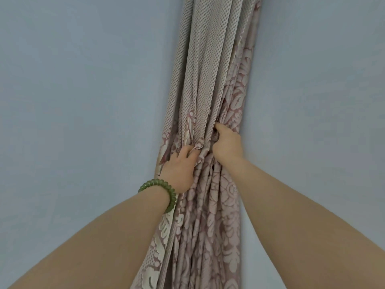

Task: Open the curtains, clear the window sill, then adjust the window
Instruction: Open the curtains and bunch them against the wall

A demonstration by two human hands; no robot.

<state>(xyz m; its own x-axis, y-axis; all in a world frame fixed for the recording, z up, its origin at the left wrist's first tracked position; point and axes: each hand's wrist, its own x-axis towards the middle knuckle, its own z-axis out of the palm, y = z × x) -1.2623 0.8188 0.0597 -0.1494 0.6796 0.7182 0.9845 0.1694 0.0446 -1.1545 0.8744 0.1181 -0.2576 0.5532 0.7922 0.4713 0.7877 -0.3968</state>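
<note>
Smooth, pale blue-grey painted wall (73,90) spread across the whole view, left side and right side alike. Matte and even in tone. Lit softly and diffusely, somewhat brighter through the middle left, shading a little greyer toward the upper right corner.

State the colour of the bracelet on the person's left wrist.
The bracelet is green, made of round beads; the head view shows it.

Bare forearms, no sleeves; green beaded bracelet (161,192) on left wrist.
</note>
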